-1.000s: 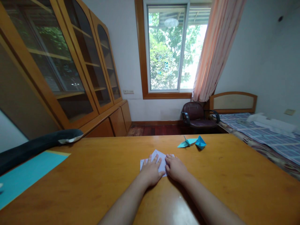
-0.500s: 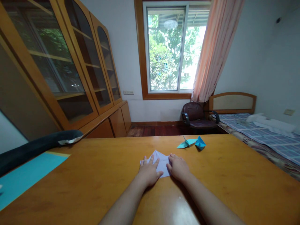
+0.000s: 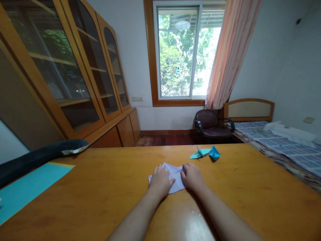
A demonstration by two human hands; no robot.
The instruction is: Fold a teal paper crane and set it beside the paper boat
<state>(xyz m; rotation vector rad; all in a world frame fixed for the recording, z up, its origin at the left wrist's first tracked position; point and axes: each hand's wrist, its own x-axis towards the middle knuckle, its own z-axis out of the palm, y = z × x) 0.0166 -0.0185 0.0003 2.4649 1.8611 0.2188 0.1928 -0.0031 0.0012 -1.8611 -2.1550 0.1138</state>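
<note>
A lilac sheet of folded paper [image 3: 177, 181] lies on the table in front of me, with a pointed peak at its far edge and crease lines across it. My left hand [image 3: 160, 180] rests over its left part, fingers laid on the paper and thumb spread apart toward the middle. At the right edge, my right hand [image 3: 192, 175] has its fingers curled and closed on the paper. Both hands cover parts of the sheet, so its full outline is hidden.
Beyond my right hand stand a light-blue origami crane [image 3: 200, 153] and a darker blue folded paper piece [image 3: 214, 153]. A turquoise sheet [image 3: 32, 187] lies at left, near a dark padded armrest shape [image 3: 45, 149]. The wooden table [image 3: 105, 187] ends before a chair [image 3: 210, 124].
The paper has turned slightly and its near edge has come closer to me. My left hand's fingers have drawn together; my right hand has shifted a little to the right.
</note>
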